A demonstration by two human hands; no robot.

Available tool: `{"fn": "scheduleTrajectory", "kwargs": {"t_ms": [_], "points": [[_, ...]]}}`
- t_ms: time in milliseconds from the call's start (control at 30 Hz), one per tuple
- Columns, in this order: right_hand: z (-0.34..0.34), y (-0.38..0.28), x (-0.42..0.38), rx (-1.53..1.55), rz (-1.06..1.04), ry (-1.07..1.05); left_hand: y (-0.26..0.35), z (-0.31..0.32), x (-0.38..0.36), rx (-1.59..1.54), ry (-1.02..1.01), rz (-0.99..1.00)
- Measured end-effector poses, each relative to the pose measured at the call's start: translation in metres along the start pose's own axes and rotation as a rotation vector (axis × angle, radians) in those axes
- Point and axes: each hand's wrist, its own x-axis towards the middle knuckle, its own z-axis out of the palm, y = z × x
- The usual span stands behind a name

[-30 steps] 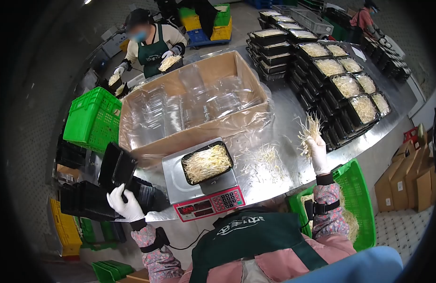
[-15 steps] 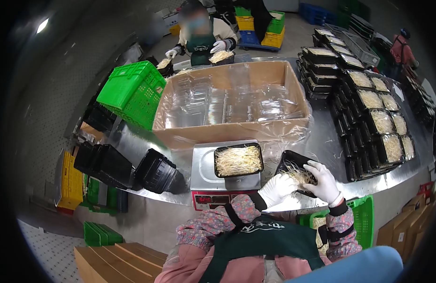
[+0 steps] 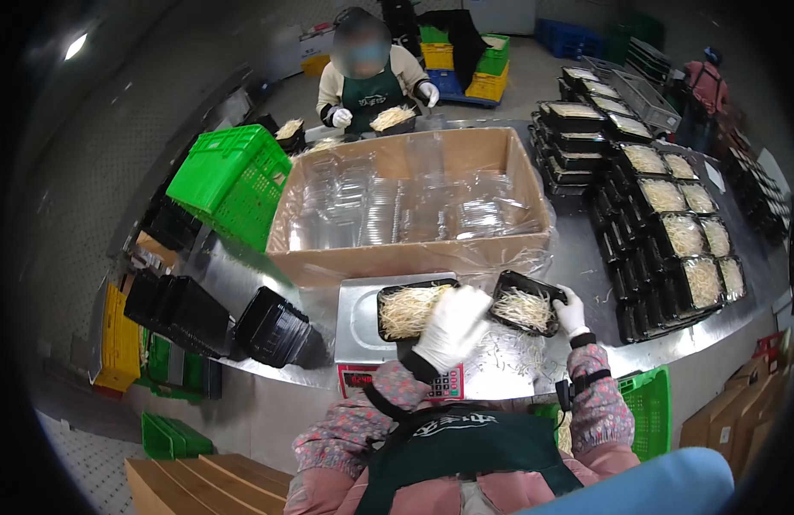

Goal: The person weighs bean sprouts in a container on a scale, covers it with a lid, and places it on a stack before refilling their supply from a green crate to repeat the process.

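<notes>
1. Two black trays of bean sprouts sit in front of me: one tray on the scale (image 3: 410, 307) and a second tray (image 3: 524, 303) just to its right, tilted, held up off the bench (image 3: 577, 257).
2. My left hand (image 3: 453, 326) covers the right end of the tray on the scale; I cannot tell whether its fingers are spread or closed on anything, since I only see the back of the glove.
3. My right hand (image 3: 572, 314) grips the right edge of the second tray, fingers wrapped on its rim.
4. The scale (image 3: 358, 322) display is mostly hidden by my left sleeve, and its digits are unreadable.
5. Loose sprouts (image 3: 508, 352) lie scattered on the bench below the second tray; too many and too fine to count.
6. One cardboard box (image 3: 414, 249) lined with plastic holds clear lids, whose number I cannot make out.
7. Stacks of filled trays (image 3: 672, 232) stand at right, about ten tops showing, the far ones blurred.
8. One co-worker (image 3: 367, 81) stands across the bench, handling sprouts.
9. One green crate (image 3: 221, 184) leans at left; another (image 3: 650, 412) is cut off by my right arm.
</notes>
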Motion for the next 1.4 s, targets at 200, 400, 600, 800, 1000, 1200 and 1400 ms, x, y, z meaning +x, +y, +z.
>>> {"fn": "scheduleTrajectory", "kwargs": {"t_ms": [200,400,600,800,1000,1200,1400], "points": [[-0.007,-0.114,0.03,-0.458,-0.042,0.022,-0.094,0.006,-0.035,0.241,-0.17,-0.174],[0.024,-0.192,0.086,-0.58,-0.798,0.142,-0.095,0.012,-0.044,0.213,-0.165,-0.146],[0.026,-0.207,0.129,-0.931,-0.419,-0.443,-0.101,0.016,-0.042,0.186,-0.171,-0.213],[0.012,-0.21,0.121,-0.785,-0.8,-0.184,-0.094,0.004,-0.043,0.011,-0.014,-0.253],[-0.044,-0.299,0.051,-0.361,-0.844,-0.067,-0.095,-0.057,-0.046,-0.361,0.427,-0.437],[-0.001,-0.346,-0.024,0.06,-1.167,-0.524,-0.103,-0.116,-0.038,-1.637,0.291,-0.801],[0.041,-0.3,-0.045,0.229,-0.866,-0.779,-0.119,-0.1,-0.087,-1.515,0.376,-0.807]]}}
